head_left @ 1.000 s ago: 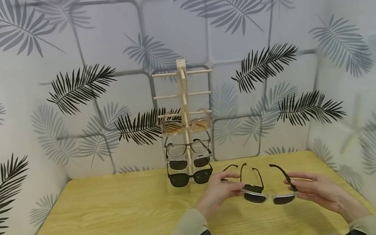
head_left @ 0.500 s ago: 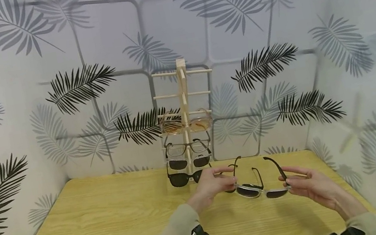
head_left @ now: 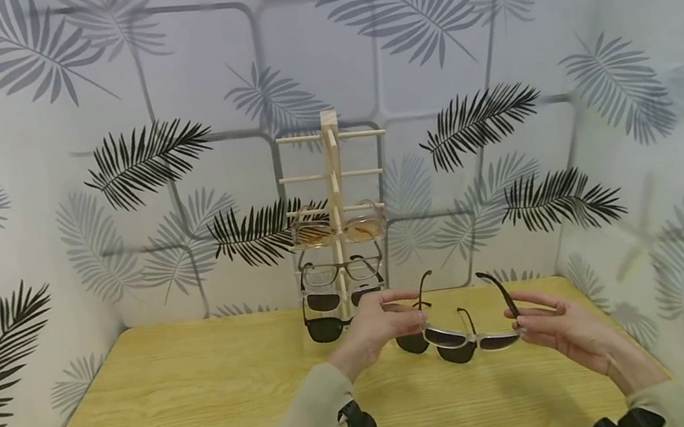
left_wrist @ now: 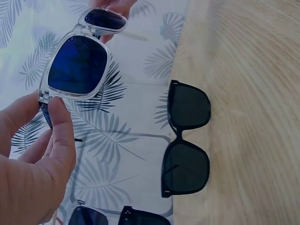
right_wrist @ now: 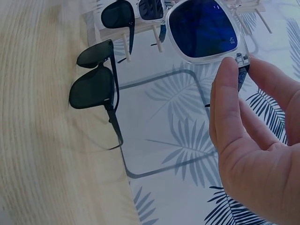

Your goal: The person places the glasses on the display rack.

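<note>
A pair of sunglasses (head_left: pixel 500 341) with a clear frame, dark lenses and black temples is held up between both hands, its temples unfolded and pointing away from me. My left hand (head_left: pixel 375 325) pinches it at the left hinge; in the left wrist view the thumb and fingers (left_wrist: pixel 61 126) close on the corner of the frame. At the opposite hinge my right hand (head_left: pixel 564 328) pinches the other corner, as the right wrist view shows with its fingers (right_wrist: pixel 228 93). Black sunglasses (left_wrist: pixel 187 166) stand on the table just behind the held pair, partly covered by it in the head view.
A wooden display rack (head_left: pixel 332 146) stands at the table's back, its upper rods bare. Tinted glasses (head_left: pixel 364 228), thin-framed glasses (head_left: pixel 321 273) and two darker pairs hang lower, partly behind my left hand. The yellow wood-grain table (head_left: pixel 179 418) meets patterned walls.
Both hands have carried the clear-framed sunglasses up, away from me and slightly left, toward the rack. More of the black sunglasses on the table now shows below them.
</note>
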A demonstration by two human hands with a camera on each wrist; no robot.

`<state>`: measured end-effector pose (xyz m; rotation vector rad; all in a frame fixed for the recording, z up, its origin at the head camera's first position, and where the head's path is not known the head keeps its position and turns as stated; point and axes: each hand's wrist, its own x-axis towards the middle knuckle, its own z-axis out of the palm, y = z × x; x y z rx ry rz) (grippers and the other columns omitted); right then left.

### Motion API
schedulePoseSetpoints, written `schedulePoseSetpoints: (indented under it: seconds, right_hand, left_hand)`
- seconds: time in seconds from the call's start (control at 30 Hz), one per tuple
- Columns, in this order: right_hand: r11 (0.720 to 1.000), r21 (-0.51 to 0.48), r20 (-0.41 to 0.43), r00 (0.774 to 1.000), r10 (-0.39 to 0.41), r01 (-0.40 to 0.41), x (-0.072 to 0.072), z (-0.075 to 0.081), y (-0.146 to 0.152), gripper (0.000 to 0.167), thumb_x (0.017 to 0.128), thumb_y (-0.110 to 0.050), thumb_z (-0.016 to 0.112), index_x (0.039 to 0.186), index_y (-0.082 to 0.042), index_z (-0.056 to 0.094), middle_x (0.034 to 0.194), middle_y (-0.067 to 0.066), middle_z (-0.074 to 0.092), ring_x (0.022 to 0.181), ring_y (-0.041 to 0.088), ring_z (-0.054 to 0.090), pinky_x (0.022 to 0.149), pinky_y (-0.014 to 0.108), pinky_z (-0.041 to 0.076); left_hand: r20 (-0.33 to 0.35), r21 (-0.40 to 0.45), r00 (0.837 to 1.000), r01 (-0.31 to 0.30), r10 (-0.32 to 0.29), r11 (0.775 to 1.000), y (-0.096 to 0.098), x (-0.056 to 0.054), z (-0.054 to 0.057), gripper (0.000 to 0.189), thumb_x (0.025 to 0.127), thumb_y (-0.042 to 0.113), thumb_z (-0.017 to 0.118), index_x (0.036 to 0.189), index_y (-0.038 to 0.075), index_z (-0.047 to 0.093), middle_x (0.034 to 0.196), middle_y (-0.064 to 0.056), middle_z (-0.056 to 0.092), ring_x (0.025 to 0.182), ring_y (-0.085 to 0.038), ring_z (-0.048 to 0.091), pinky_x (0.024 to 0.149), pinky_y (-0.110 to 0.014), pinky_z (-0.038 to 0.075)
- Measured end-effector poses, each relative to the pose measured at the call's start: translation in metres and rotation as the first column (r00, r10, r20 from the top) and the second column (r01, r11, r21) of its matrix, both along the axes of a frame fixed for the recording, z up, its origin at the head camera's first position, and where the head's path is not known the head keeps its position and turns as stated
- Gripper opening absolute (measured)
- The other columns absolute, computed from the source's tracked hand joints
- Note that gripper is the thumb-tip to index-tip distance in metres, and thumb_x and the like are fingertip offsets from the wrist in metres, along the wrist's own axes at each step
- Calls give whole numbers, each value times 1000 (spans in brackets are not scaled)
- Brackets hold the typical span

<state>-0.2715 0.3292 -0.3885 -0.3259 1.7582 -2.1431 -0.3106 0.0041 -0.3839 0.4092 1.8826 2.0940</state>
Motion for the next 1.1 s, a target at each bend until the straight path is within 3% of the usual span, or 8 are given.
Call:
schedulePoseSetpoints:
  seconds: [0.3,0.5,0.83,1.1]
  right_hand:
    - [999,-1,-17,999,-47,47,0,20,-9,36,99,-1,53,128,-23,59,115,1,70,102,12,68,88,26,57]
    - [999,-53,-39,999,-11,9,1,26,-12,35,101,0,49,124,-24,60,116,3,69,103,13,68,87,26,57]
    - [996,-93,-55,998,-22,17,1,41,-21,35,100,1,51,123,-23,63,114,6,71,96,13,70,84,25,58]
    - [990,-135,-66,996,-56,47,0,52,-29,34,100,1,50,120,-21,66,110,5,72,90,13,71,79,24,59]
  left_hand:
    - [-49,-14,999,-7,6,1000,-6,1,19,42,87,4,74,127,6,63,111,-18,70,82,-17,71,84,-37,59]
    - [-63,-35,998,4,-6,999,-10,3,30,43,88,6,73,130,4,60,114,-19,69,80,-14,70,84,-34,59]
    - [-61,-13,998,6,-6,1000,-19,7,47,45,87,6,73,129,5,59,100,-13,73,81,-19,71,86,-36,58]
    - [-77,7,997,3,-3,1000,-24,12,67,36,88,7,72,122,5,61,100,-10,72,79,-16,70,95,-43,54]
